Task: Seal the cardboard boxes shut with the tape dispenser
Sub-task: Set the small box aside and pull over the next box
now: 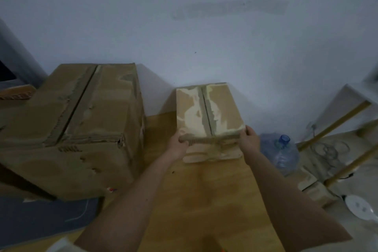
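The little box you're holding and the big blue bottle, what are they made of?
The small box looks like brown cardboard, matte, with pale torn patches where its top layer peeled off. The blue bottle is probably plastic: see-through, tinted, slightly shiny. Both hands, left hand and right hand, grip the box.

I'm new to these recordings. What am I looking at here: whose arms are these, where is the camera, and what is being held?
This is one picture from a camera worn on a person's head, looking forward and down. No machine is involved: the two bare arms belong to the wearer. The left hand and right hand grip the near corners of a small cardboard box standing on a wooden table. A larger cardboard box stands to its left. A blue water jug sits on the floor to the right. No tape dispenser is clearly visible.
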